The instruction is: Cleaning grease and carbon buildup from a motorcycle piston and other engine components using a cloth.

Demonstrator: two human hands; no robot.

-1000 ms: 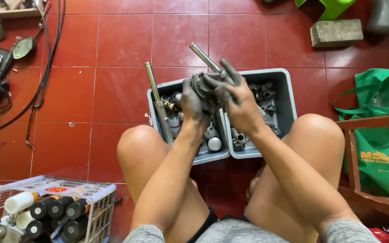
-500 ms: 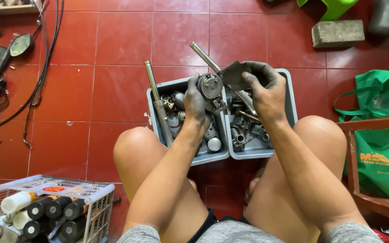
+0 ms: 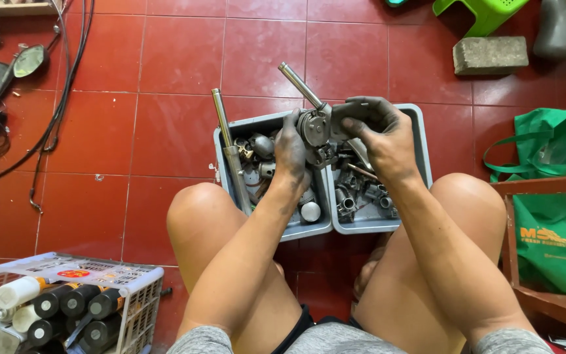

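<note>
A floor of glossy red tiles (image 3: 165, 131) fills the room, and a person sits low on it, bare knees spread. Between the knees, just below the hands, two grey plastic bins (image 3: 420, 144) stand side by side, crowded with oily metal parts. Both hands are black with grease and raised over the bins. The left hand (image 3: 291, 147) grips the side of a round metal assembly (image 3: 314, 128), seemingly to steady it, while its thin steel shaft (image 3: 299, 83) juts up and away. The right hand (image 3: 378, 134) curls over the assembly's far side, fingers closed on it. A long chromed rod (image 3: 227, 147) leans in the bin beside the left hand. Nearer the left knee sits a white wire basket (image 3: 135, 288) of black tubes. Beyond the right hand lie a green bag (image 3: 558, 164) and a grey brick (image 3: 489, 54).
</note>
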